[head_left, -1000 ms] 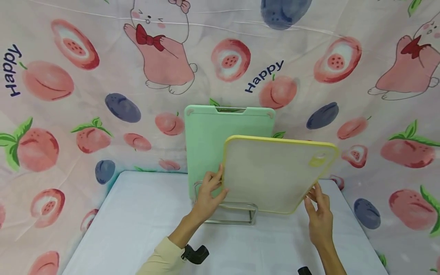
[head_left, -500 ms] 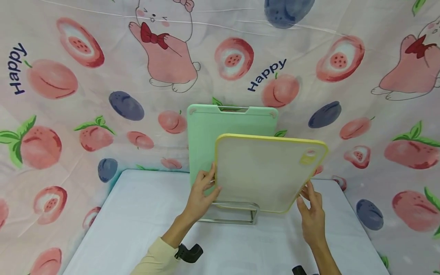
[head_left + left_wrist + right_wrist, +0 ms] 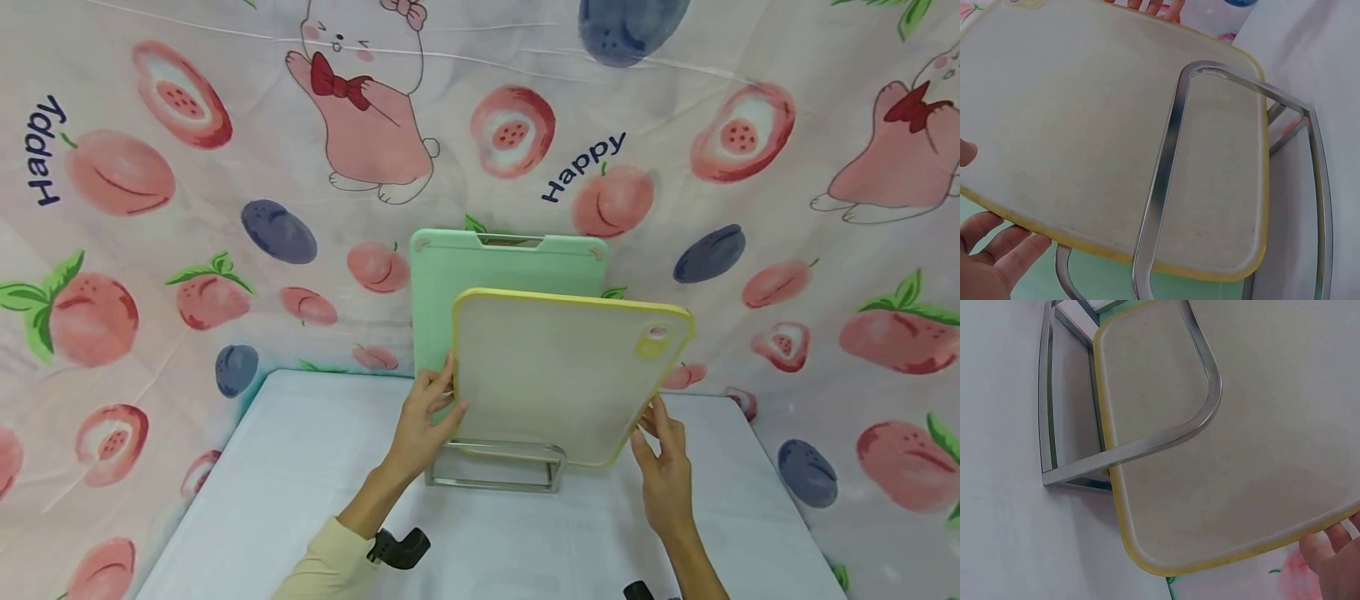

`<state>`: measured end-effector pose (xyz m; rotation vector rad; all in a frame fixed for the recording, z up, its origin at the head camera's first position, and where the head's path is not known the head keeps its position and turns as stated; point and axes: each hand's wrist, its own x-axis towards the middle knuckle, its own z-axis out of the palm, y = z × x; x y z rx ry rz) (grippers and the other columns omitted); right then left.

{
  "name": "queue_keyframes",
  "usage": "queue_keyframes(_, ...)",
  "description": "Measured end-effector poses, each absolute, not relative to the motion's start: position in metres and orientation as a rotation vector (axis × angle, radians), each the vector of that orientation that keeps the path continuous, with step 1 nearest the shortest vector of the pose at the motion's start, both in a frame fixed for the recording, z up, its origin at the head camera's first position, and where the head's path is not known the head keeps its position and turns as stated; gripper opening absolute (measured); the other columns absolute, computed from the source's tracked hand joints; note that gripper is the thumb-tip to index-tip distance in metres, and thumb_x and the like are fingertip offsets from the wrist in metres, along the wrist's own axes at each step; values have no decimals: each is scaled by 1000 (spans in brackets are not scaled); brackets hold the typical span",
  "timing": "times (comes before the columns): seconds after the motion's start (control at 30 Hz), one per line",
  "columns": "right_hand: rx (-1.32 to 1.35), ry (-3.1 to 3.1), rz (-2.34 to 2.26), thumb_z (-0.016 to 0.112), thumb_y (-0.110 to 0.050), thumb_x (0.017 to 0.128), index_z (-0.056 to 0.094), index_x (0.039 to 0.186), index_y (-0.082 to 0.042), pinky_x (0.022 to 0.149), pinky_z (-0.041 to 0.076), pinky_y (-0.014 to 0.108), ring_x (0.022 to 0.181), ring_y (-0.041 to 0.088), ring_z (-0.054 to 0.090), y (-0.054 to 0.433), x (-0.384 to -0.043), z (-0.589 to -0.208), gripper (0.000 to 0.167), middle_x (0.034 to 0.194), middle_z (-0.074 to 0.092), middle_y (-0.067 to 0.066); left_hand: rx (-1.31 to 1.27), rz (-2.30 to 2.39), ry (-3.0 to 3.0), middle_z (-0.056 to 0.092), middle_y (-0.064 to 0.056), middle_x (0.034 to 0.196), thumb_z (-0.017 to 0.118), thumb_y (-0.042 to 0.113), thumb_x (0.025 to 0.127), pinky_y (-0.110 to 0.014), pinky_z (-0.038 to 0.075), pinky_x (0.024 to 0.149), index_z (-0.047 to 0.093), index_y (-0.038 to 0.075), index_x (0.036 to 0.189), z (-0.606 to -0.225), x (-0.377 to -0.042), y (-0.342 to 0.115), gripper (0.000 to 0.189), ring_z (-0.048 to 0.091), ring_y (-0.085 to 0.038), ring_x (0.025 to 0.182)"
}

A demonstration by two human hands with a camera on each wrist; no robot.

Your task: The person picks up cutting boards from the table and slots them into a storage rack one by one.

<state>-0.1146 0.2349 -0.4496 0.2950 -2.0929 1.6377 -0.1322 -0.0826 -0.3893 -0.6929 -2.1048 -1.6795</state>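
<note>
A pale cutting board with a yellow rim (image 3: 551, 375) stands slightly turned and tilted behind the front loop of a metal rack (image 3: 510, 450). My left hand (image 3: 415, 429) grips its left edge, thumb on the front face and fingers around the rim. At the lower right edge, my right hand (image 3: 666, 479) pinches the rim between thumb and fingers. In the right wrist view, the board's lower end (image 3: 1154, 506) sits inside the rack's bars (image 3: 1147, 442). A mint-green cutting board (image 3: 510, 267) stands upright behind, its lower part hidden by the yellow-rimmed board.
White cloth covers the table (image 3: 337, 408) beneath the rack. Behind it hangs a curtain (image 3: 465, 50) printed with fruit and rabbits. Black wrist cameras (image 3: 401, 548) are strapped to both wrists.
Both hands have moved left together with the yellow-rimmed board, which now sits more fully behind the rack's front loop. The green board stays in place.
</note>
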Motion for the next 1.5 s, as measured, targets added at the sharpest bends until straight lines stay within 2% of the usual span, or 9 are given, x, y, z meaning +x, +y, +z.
queue_keyframes(0.3,316,-2061,1713,48,8,94,30,150,-12,89,39,16,116,23,41,224,-118,-448,62,128,41,17,-644,-1714,-2119,42,-36,104,59,-14,87,-62,42,88,29,-12,142,-386,-131,-91,62,48,-53,105)
queue_keyframes(0.73,359,-2079,1708,49,9,93,31,150,-13,87,41,14,114,25,43,213,-126,-445,64,126,44,17,-596,-1686,-2112,41,-36,103,59,-15,86,-61,44,87,30,-12,142,-384,-127,-102,62,48,-54,103)
queue_keyframes(1.5,401,-2107,1774,48,8,95,25,152,-11,90,40,13,116,27,40,191,-121,-445,64,128,39,19,-554,-1655,-2110,41,-35,106,59,-15,86,-56,45,89,30,-12,141,-386,-119,-124,62,47,-49,105)
